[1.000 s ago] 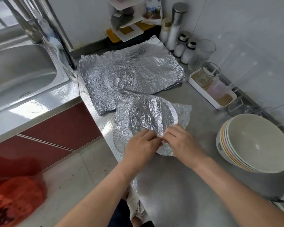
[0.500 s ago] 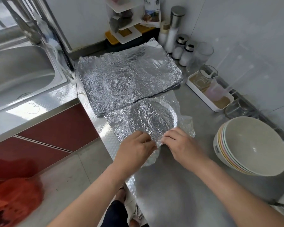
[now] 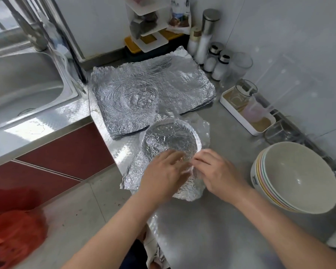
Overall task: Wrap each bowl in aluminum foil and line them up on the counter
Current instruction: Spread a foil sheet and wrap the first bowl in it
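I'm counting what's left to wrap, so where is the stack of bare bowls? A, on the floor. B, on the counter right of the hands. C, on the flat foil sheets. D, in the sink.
B: the stack of bare bowls sits on the counter, to the right of the right hand, which touches the foil.

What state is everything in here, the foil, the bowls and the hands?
Foil sheet, moulded over a hidden bowl, edges loose.
Left hand, presses the foil sheet at the near rim.
Right hand, pinches the foil sheet's edge.
Bowl stack, nested, unwrapped.
Spare foil sheets, stacked flat, crinkled.
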